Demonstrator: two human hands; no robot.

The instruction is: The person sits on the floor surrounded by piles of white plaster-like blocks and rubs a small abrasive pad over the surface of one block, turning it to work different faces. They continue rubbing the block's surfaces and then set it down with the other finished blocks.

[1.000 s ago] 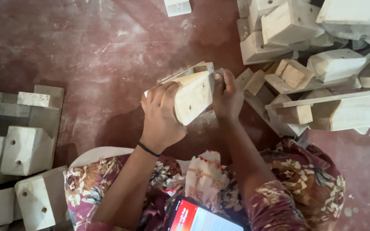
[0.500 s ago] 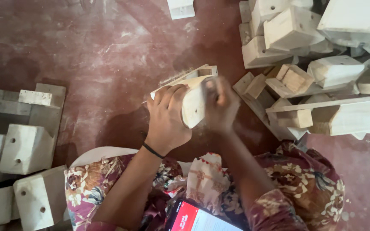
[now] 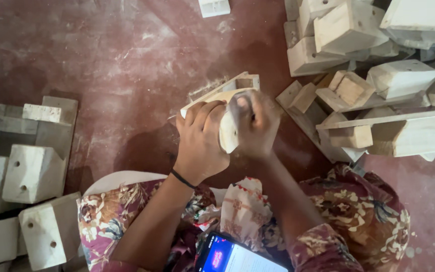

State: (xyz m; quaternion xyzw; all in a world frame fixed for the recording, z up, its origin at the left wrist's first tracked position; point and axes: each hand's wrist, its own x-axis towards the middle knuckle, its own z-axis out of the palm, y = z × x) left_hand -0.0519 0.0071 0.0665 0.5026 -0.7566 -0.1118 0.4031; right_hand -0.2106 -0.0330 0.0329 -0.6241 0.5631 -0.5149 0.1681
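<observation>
I sit on a red-brown floor with a pale wooden piece (image 3: pixel 226 89) held up in front of my lap; it has a flat slat on top and a rounded end. My left hand (image 3: pixel 201 142), with a dark band on the wrist, grips its left side. My right hand (image 3: pixel 258 123) is blurred and lies over the rounded end with its fingers curled against the wood. Whether anything lies under those fingers is hidden.
A heap of pale wooden blocks and slats (image 3: pixel 358 30) fills the upper right, close to my right arm. More blocks with drilled holes (image 3: pixel 31 171) stand at the left. A phone with a lit screen (image 3: pixel 232 257) rests on my floral-clothed lap. One small block (image 3: pixel 213 7) lies at the top.
My right hand has slid from the right side of the wooden piece leftward across its rounded end. The left hand has kept its grip, and the piece has tilted slightly.
</observation>
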